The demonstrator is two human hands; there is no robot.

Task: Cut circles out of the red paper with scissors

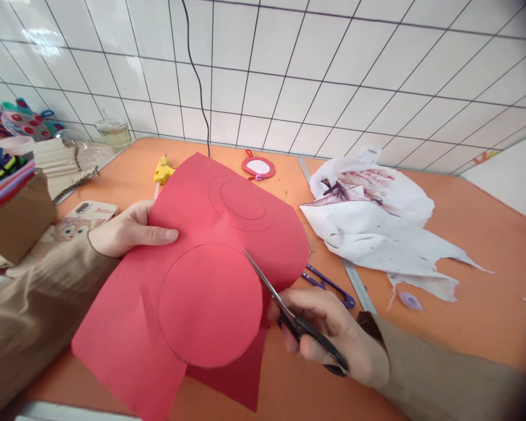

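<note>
A large sheet of red paper is held up over the table, its left edge pinched by my left hand with the thumb on top. Drawn on it are a big circle and, farther up, two smaller rings one inside the other. In my right hand are black-handled scissors. Their blades lie along the right side of the big circle, tip near its upper right edge. The circle's lower right outline is cut free, and a darker flap of paper hangs beneath it.
Behind the paper lie a yellow glue gun and a round red piece with a white centre. Purple thread snips rest right of the paper, near white fabric and a plastic bag. At left are a phone and a cardboard box.
</note>
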